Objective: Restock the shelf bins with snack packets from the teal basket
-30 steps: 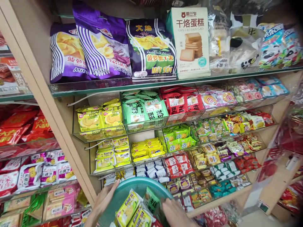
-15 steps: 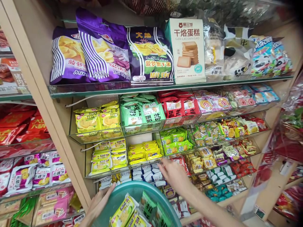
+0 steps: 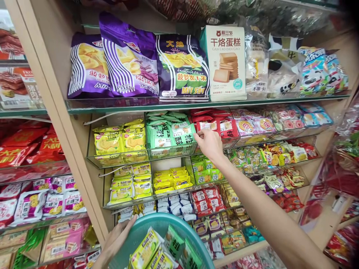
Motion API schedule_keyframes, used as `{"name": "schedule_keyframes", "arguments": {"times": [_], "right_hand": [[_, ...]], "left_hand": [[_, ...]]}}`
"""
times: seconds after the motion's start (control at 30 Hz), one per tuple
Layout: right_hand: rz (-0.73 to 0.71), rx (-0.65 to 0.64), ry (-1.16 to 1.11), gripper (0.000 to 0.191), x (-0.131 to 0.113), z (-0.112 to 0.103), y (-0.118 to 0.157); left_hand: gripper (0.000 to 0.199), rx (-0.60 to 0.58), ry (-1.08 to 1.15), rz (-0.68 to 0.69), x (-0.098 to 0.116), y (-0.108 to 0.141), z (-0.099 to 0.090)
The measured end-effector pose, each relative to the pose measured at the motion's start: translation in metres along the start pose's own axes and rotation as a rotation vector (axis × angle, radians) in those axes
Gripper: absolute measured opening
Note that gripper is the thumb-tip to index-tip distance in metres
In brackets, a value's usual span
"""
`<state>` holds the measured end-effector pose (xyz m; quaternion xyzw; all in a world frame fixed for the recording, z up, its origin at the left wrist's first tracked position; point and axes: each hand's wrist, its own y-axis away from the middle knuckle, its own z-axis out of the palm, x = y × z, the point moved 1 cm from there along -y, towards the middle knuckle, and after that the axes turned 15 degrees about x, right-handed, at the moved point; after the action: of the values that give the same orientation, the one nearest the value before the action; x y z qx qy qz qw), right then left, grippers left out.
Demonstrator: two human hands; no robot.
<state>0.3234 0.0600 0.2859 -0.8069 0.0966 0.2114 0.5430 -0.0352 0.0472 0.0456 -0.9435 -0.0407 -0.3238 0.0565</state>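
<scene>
My left hand (image 3: 119, 236) grips the rim of a teal plastic basket (image 3: 159, 220) at the bottom centre. Inside the basket lie yellow packets (image 3: 147, 246) and green packets (image 3: 174, 242). My right hand (image 3: 208, 144) reaches up to the shelf, in front of the border between the bin of green packets (image 3: 169, 130) and the bin of red packets (image 3: 224, 127). Its fingers are bent together near the right edge of the green packets; whether anything is between the fingertips is hidden. Yellow lemon packets (image 3: 120, 140) fill the bin to the left.
Large purple snack bags (image 3: 129, 63) and a white cake bag (image 3: 224, 63) stand on the glass shelf above. Lower tiers hold yellow packets (image 3: 172, 179), red packets (image 3: 207, 200) and other small snacks. A wooden upright (image 3: 67, 149) separates another shelf unit on the left.
My right hand has risen from the lower tiers to the upper row of bins, uncovering the red packets below. My left hand stays on the basket. The view has shifted slightly.
</scene>
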Motion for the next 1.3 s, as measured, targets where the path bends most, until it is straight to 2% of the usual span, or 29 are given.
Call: {"name": "schedule_keyframes", "arguments": {"times": [0.2,0.4,0.6,0.8,0.93,1.03,1.17,1.3], "right_hand": [[0.013,0.015,0.037,0.024,-0.002,0.005,-0.001],[-0.024,0.127,-0.048,0.017,-0.002,0.009,-0.001],[-0.030,0.229,-0.158,0.016,-0.013,0.011,-0.010],[-0.185,0.312,-0.245,0.013,-0.022,0.016,-0.015],[-0.227,0.282,-0.350,0.012,-0.024,0.020,-0.017],[-0.219,0.280,-0.415,0.011,-0.024,0.024,-0.021],[-0.154,0.370,-0.465,0.010,-0.018,0.024,-0.026],[-0.096,0.425,-0.508,0.014,-0.013,0.009,-0.025]], "left_hand": [[0.057,-0.005,0.011,0.001,-0.002,-0.001,0.002],[0.055,-0.007,0.030,0.023,-0.007,-0.005,0.005],[0.054,-0.012,0.023,0.005,-0.006,-0.003,0.004],[0.053,0.005,0.037,0.007,-0.005,-0.002,0.003],[0.052,-0.015,0.050,-0.006,-0.003,-0.001,-0.001],[0.052,-0.021,0.040,-0.021,-0.003,-0.001,-0.002],[0.053,0.000,0.035,0.009,-0.010,-0.005,0.003],[0.055,0.007,0.062,0.037,-0.016,-0.008,0.006]]}}
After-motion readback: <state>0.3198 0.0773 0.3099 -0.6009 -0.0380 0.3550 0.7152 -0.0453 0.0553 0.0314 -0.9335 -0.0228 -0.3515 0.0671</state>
